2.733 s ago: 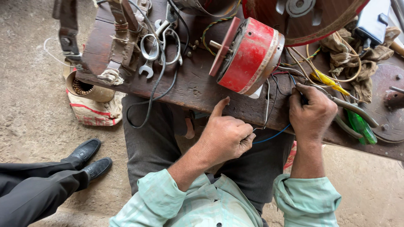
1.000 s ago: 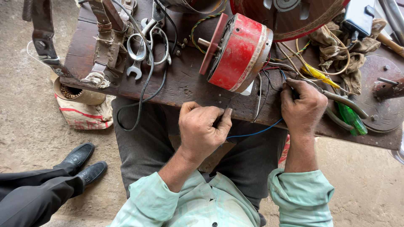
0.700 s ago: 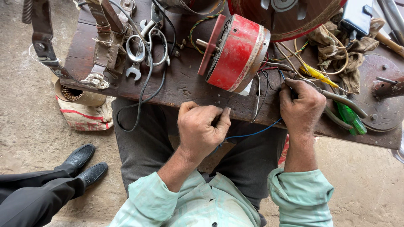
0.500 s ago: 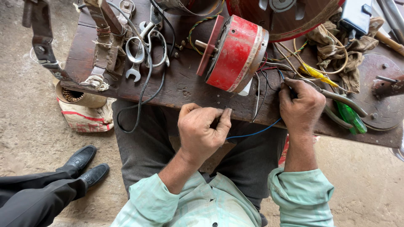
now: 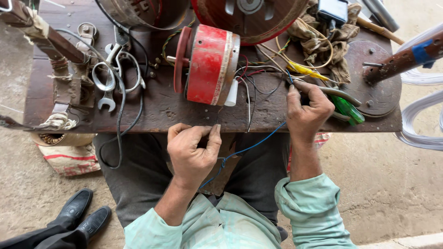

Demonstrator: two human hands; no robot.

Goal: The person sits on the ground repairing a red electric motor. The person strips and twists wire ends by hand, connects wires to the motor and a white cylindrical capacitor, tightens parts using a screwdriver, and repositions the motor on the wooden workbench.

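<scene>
On the far left I see a wooden workbench (image 5: 152, 113) with a spanner (image 5: 108, 94) and a black cable (image 5: 121, 124) lying on it. Under its left end sits a striped sack (image 5: 69, 159), and someone else's black shoes (image 5: 83, 216) stand on the ground near it.

My left hand (image 5: 191, 152) is at the near edge of the bench. Its fingers are curled in and its thumb and first finger pinch a thin dark wire. A blue wire (image 5: 251, 145) runs from under this hand across to the right.

Just past it, in the middle of the bench, lies the red motor (image 5: 207, 64) on its side, with a bunch of loose wires coming out of its right end. None look joined up yet, so I think most of the wiring work is left.

My right hand (image 5: 307, 108) is closed around the far end of the blue wire, just beside those loose wires. A green screwdriver (image 5: 348, 108) lies at its right.
</scene>
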